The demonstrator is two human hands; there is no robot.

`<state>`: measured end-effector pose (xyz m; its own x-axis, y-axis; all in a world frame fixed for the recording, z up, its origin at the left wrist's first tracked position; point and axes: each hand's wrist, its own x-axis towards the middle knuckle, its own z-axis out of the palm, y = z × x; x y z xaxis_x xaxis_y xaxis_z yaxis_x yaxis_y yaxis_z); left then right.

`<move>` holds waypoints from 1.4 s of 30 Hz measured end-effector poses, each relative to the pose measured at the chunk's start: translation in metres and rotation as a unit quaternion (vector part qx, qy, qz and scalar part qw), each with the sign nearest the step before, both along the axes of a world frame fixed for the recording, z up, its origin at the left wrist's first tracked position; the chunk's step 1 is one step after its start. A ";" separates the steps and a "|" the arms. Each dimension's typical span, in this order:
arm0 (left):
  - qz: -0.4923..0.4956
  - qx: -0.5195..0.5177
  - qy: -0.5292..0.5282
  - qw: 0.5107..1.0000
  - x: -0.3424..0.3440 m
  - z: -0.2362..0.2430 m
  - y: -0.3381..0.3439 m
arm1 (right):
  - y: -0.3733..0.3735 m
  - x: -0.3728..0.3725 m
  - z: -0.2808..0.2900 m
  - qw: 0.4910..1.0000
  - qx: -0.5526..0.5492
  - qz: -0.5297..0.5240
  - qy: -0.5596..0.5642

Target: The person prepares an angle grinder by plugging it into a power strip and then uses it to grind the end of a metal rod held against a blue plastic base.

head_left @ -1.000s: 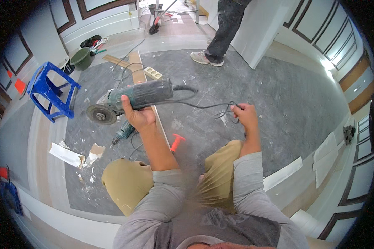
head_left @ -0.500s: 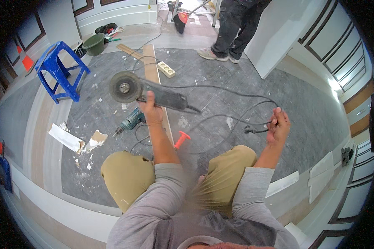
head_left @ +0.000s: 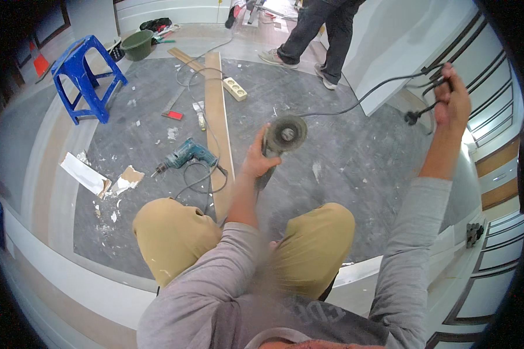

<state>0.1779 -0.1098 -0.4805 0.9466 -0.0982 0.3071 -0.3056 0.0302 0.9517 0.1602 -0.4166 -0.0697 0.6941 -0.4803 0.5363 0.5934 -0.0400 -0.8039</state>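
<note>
My left hand (head_left: 256, 157) grips an angle grinder (head_left: 282, 136), turned so its disc faces up and its body points down toward me. Out at the upper right, my right hand (head_left: 451, 99) is closed on the looped black cord (head_left: 361, 100); its plug (head_left: 412, 118) dangles beside that hand. Below and left of the grinder, a teal drill (head_left: 186, 152) lies on the grey floor with its cord coiled. A wooden plank (head_left: 215, 99) lies lengthwise beside it, and a cream socket strip (head_left: 235, 88) is just right of the plank.
A blue plastic stool (head_left: 78, 75) stands left, near a green bucket (head_left: 137, 45). A person's legs (head_left: 332, 52) stand beside a leaning white board (head_left: 384, 41). Scraper tools (head_left: 174, 115), torn white scraps (head_left: 84, 174) and panelled walls (head_left: 495, 87) surround the floor area.
My right hand has lifted up and rightward with the cord. My left hand has shifted right and turned the grinder, so its disc now sits right of that hand.
</note>
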 end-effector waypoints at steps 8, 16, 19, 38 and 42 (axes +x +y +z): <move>-0.048 0.022 0.098 0.994 -0.031 -0.055 -0.061 | -0.040 -0.041 0.037 0.985 -0.079 0.146 -0.044; -0.139 0.171 0.161 0.962 -0.036 -0.051 -0.080 | -0.067 -0.037 0.007 0.986 -0.135 0.101 -0.007; -0.121 0.193 0.235 0.945 -0.042 -0.058 -0.084 | -0.047 -0.046 0.015 0.976 -0.172 0.130 -0.033; -0.087 0.150 0.367 0.914 -0.092 -0.155 -0.124 | -0.229 -0.246 -0.172 0.849 -0.115 -0.239 0.457; -0.094 0.139 0.383 0.908 -0.095 -0.170 -0.133 | -0.265 -0.272 -0.200 0.826 -0.073 -0.271 0.489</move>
<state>0.0831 -0.2431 -0.6507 0.8302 -0.2528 -0.4968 0.4361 -0.2604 0.8614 -0.1120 -0.6812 -0.2699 0.5341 -0.8422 -0.0737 -0.4730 -0.2254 -0.8517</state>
